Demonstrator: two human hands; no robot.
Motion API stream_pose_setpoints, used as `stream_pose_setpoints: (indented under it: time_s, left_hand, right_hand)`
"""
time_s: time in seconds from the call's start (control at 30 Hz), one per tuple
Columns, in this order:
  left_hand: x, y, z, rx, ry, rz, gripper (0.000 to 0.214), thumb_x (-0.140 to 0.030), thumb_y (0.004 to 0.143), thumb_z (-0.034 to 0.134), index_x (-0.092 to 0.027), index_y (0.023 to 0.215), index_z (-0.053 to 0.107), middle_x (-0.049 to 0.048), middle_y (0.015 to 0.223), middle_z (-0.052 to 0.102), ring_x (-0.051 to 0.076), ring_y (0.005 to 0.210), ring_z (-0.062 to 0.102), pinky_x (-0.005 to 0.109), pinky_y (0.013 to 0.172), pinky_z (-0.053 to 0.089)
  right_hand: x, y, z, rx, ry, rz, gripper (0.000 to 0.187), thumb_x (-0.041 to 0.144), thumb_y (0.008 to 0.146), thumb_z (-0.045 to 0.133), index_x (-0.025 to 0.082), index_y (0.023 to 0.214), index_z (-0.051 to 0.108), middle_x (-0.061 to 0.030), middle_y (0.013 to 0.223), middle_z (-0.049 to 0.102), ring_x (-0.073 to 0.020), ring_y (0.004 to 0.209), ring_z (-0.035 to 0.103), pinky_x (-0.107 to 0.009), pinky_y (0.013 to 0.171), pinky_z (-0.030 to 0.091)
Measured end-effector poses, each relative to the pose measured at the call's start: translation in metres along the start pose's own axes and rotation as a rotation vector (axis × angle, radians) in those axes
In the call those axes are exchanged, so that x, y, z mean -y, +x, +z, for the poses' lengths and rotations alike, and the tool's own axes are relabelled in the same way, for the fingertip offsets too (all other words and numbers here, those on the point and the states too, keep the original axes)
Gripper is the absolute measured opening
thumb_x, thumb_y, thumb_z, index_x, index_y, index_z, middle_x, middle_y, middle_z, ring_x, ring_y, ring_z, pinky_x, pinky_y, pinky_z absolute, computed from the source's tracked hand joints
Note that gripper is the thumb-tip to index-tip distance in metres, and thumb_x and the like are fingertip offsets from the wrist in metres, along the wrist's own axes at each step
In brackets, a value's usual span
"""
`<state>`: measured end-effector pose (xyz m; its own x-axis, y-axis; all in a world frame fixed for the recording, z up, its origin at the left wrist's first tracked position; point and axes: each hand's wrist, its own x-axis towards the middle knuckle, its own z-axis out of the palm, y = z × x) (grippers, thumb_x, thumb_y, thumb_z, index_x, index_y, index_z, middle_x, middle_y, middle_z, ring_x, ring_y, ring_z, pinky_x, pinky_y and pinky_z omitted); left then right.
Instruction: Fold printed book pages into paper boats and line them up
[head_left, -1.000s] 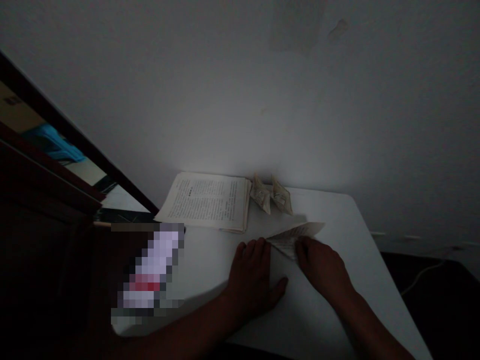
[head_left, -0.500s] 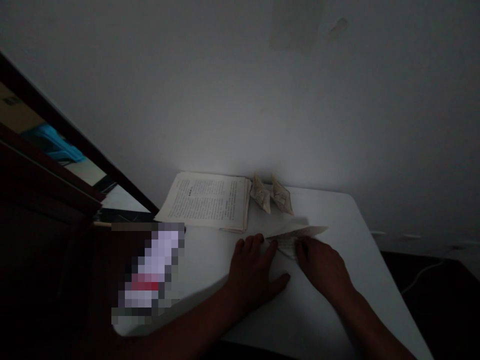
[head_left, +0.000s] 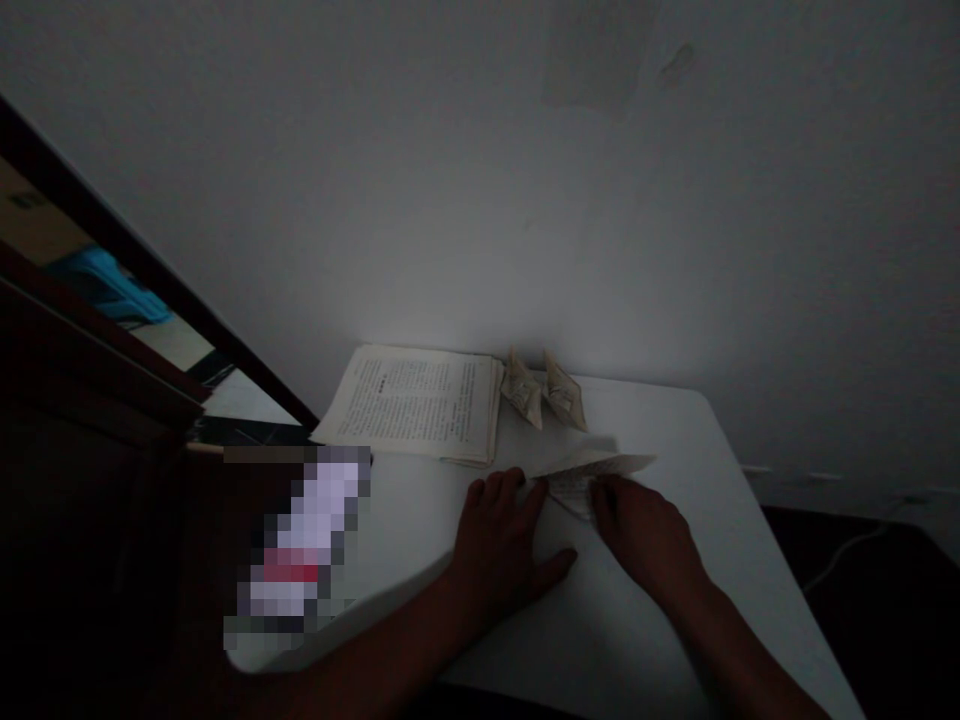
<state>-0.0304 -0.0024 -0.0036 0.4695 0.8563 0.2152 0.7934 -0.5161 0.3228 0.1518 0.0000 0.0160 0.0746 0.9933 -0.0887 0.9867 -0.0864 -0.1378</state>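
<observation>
A partly folded sheet of printed paper point(head_left: 596, 467) lies on the white table point(head_left: 405, 530), one flap raised. My right hand point(head_left: 649, 530) pinches its near right edge, fingers closed. My left hand point(head_left: 502, 535) rests flat on the table with fingers spread and thumb out; its index fingertip touches the paper's left corner. Just beyond stand two folded paper boats point(head_left: 521, 392), side by side with pointed ends up. To their left is a stack of loose printed pages point(head_left: 412, 405).
A pixelated pale object with a red band point(head_left: 319, 530) lies at the table's left edge. The wall point(head_left: 465, 200) rises behind the table. At left is a dark-framed mirror or opening point(head_left: 150, 270) showing something blue. A thin cable point(head_left: 847, 550) runs at right.
Almost nothing differs. My left hand has shifted very slightly, its thumb a little to the left. The right hand keeps its pinch on the paper.
</observation>
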Motion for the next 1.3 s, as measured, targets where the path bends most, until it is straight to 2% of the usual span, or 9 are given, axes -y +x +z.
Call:
stream_pose_setpoints:
  time_s: [0.7, 1.3]
  left_hand:
    - [0.0032, -0.0011, -0.0049, 0.003, 0.049, -0.003, 0.065, -0.059, 0.072, 0.055, -0.018, 0.122, 0.049, 0.0148, 0.121, 0.048, 0.034, 0.107, 0.044, 0.05, 0.09, 0.033]
    - [0.0051, -0.0015, -0.0029, -0.027, 0.045, 0.02, 0.066, -0.059, 0.071, 0.056, -0.019, 0.123, 0.049, 0.0154, 0.12, 0.048, 0.034, 0.107, 0.044, 0.051, 0.089, 0.034]
  right_hand:
    - [0.0005, 0.0012, -0.0015, 0.018, -0.014, 0.01, 0.03, 0.032, 0.091, 0.035, 0.019, 0.08, 0.06, -0.0074, 0.08, 0.069, -0.0223, 0.074, 0.065, -0.029, 0.059, 0.035]
    - [-0.0001, 0.0023, -0.0003, 0.031, -0.009, 0.044, 0.037, 0.037, 0.092, 0.034, 0.018, 0.079, 0.063, -0.0085, 0.076, 0.069, -0.0217, 0.07, 0.065, -0.029, 0.058, 0.037]
